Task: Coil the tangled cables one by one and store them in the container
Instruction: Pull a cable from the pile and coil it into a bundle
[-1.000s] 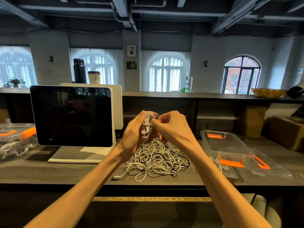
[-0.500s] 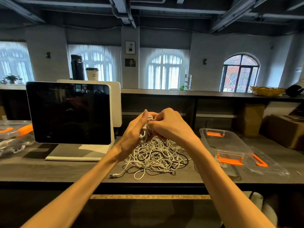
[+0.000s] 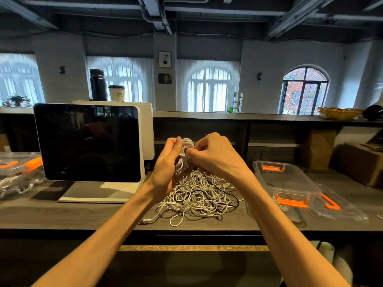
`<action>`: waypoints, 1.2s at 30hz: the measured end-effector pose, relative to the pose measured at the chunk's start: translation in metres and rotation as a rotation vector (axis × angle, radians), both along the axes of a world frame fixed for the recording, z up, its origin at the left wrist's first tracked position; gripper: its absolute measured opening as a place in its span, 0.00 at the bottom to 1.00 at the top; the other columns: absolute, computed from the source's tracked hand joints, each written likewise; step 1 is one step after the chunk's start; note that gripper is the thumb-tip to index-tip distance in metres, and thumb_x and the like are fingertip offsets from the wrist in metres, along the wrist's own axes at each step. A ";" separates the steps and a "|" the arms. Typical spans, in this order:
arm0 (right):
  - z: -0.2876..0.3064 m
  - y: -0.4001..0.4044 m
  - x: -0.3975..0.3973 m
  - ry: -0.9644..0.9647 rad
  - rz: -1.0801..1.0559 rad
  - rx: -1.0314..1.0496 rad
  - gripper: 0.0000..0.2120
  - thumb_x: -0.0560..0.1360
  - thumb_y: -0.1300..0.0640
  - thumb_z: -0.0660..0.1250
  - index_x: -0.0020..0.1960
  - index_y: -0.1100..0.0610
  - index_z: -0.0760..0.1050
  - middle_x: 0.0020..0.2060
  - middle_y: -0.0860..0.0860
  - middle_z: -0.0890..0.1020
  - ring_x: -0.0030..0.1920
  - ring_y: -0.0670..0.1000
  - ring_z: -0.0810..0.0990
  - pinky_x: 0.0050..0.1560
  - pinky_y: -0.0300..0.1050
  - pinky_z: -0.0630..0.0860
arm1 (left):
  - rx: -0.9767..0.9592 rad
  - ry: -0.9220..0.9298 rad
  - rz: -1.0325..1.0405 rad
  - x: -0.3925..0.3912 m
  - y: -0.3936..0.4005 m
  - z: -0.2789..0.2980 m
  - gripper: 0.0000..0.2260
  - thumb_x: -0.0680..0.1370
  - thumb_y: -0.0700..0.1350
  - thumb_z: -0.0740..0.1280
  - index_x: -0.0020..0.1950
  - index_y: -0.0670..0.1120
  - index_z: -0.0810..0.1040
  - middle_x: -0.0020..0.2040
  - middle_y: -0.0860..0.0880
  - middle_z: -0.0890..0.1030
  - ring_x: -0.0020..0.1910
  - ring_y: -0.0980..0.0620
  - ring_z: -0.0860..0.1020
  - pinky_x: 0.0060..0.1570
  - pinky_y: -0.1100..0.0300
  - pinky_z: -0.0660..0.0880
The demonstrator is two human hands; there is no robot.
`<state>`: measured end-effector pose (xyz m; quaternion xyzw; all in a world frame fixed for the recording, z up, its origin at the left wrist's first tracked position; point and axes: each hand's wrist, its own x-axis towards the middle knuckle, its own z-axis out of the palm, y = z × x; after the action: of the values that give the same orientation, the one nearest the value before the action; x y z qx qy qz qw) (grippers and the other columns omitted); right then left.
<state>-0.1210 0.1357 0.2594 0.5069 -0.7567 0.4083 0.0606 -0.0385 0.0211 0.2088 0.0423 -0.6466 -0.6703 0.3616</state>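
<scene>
Up above the worktop [image 3: 62,212], both forearms reach forward and meet over the tangled cable pile [image 3: 199,195]. The left hand [image 3: 165,162] is curled round a white cable coil [image 3: 183,157] (held upright, loops bunched in the palm), while the right hand [image 3: 213,156], knuckles up and fingers bent, pinches the strand at the coil's side. Off to the right the clear container [image 3: 267,170] with orange latches sits open on the worktop, its lid [image 3: 339,208] just beside it.
</scene>
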 end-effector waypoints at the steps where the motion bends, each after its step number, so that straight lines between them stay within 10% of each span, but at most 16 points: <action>1: 0.000 0.000 0.000 -0.019 -0.010 -0.026 0.13 0.79 0.55 0.69 0.41 0.62 0.84 0.31 0.54 0.83 0.33 0.52 0.83 0.31 0.36 0.77 | -0.045 0.021 0.020 0.000 0.001 0.000 0.17 0.85 0.54 0.55 0.65 0.43 0.68 0.56 0.40 0.79 0.47 0.47 0.81 0.46 0.49 0.79; 5: -0.007 -0.003 0.002 0.019 -0.054 -0.195 0.14 0.78 0.55 0.69 0.38 0.62 0.83 0.30 0.57 0.83 0.33 0.56 0.84 0.38 0.51 0.84 | -0.311 0.080 0.135 0.001 0.002 -0.001 0.07 0.85 0.50 0.56 0.60 0.52 0.70 0.51 0.56 0.82 0.49 0.52 0.83 0.48 0.49 0.83; 9: -0.016 0.000 -0.006 -0.029 0.072 -0.208 0.09 0.80 0.53 0.70 0.48 0.58 0.84 0.36 0.51 0.85 0.38 0.48 0.84 0.40 0.43 0.83 | -0.511 0.107 0.216 0.007 0.001 0.004 0.05 0.86 0.46 0.54 0.59 0.54 0.67 0.51 0.64 0.80 0.49 0.56 0.83 0.44 0.54 0.84; 18: -0.034 -0.005 -0.018 -0.239 0.104 -0.518 0.11 0.73 0.49 0.78 0.51 0.54 0.81 0.42 0.47 0.84 0.44 0.47 0.84 0.42 0.43 0.83 | -0.337 0.060 0.095 0.008 0.000 0.007 0.06 0.85 0.50 0.57 0.61 0.52 0.69 0.46 0.46 0.80 0.38 0.48 0.80 0.35 0.58 0.77; 26: -0.023 0.010 -0.037 -0.592 0.520 -0.262 0.17 0.79 0.46 0.66 0.65 0.49 0.79 0.57 0.50 0.85 0.60 0.52 0.84 0.64 0.50 0.79 | 0.170 0.066 -0.322 0.002 0.000 0.008 0.16 0.83 0.48 0.60 0.70 0.48 0.70 0.43 0.42 0.81 0.34 0.51 0.74 0.26 0.66 0.68; 36: -0.031 0.041 -0.086 -0.546 0.188 -0.442 0.10 0.79 0.55 0.71 0.59 0.54 0.82 0.48 0.50 0.88 0.50 0.49 0.87 0.48 0.41 0.83 | -0.048 -0.249 -0.282 -0.076 0.024 0.007 0.26 0.84 0.63 0.50 0.71 0.46 0.70 0.49 0.39 0.86 0.43 0.43 0.85 0.34 0.57 0.78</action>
<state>-0.2069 0.1762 0.2285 0.4210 -0.5886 0.6862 -0.0734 -0.1144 0.0447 0.2155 0.0253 -0.7018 -0.6883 0.1819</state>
